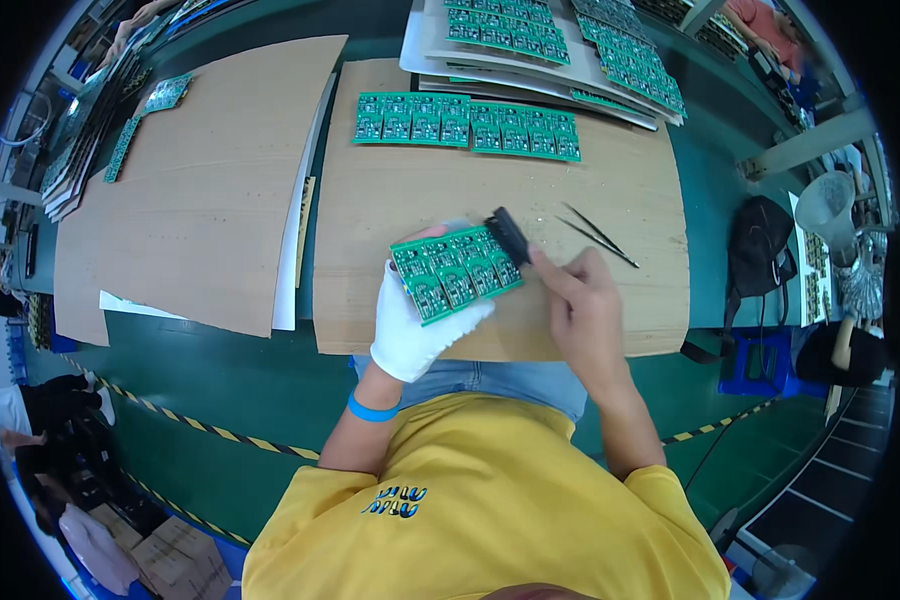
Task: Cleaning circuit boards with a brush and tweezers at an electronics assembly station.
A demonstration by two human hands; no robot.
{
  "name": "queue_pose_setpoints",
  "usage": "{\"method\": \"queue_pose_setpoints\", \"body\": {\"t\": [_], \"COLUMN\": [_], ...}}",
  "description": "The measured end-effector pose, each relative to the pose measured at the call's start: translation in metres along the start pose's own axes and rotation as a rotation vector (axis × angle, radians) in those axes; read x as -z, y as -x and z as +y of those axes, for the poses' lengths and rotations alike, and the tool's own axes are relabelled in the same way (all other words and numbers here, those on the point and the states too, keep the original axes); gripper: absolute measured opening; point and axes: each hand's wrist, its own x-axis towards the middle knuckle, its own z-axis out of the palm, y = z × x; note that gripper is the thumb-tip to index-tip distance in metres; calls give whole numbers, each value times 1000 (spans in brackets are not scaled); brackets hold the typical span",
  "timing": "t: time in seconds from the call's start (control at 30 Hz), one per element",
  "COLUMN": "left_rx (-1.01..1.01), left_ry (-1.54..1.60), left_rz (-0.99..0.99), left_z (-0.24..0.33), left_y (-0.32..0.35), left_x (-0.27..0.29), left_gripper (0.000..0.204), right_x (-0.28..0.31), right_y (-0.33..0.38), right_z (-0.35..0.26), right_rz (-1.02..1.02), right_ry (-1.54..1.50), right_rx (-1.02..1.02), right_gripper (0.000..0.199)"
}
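Observation:
My left hand (pixel 410 328), in a white glove and with a blue band at the wrist, grips a green circuit board panel (pixel 456 274) from below and its left side. The panel is tilted and shows several repeated sections with small components. In my bare right hand (pixel 590 315) is a black brush (pixel 508 236), pinched between thumb and fingers. Its head lies at the panel's right upper corner; whether it presses on the board I cannot tell. Black tweezers (pixel 602 240) lie on the cardboard (pixel 370 200) just beyond my right hand.
Two more green panels (pixel 411 118) (pixel 525 130) lie side by side farther back. Behind them rise stacked sheets (pixel 420 50) loaded with boards. Another cardboard sheet (pixel 210 190) is at left, with small boards (pixel 122 150) and a pile of sheets. A black backpack (pixel 760 245) sits at right.

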Motion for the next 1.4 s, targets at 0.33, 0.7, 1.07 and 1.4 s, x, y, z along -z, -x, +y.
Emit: {"method": "queue_pose_setpoints", "body": {"t": [0.33, 0.7, 1.07, 1.4], "left_rx": [-38, -136, -14, 21], "left_ry": [3, -102, -29, 9], "left_rz": [8, 9, 34, 65], "left_z": [6, -3, 11, 10], "left_y": [-5, -7, -8, -7], "left_x": [7, 2, -11, -9], "left_gripper": [89, 91, 87, 91], "right_x": [4, -3, 13, 16], "right_y": [8, 14, -5, -11], "right_z": [0, -12, 2, 27], "right_rz": [69, -2, 8, 78], "right_ry": [-4, -26, 23, 92], "right_rx": [-131, -37, -34, -178], "right_gripper": [69, 65, 62, 61]}}
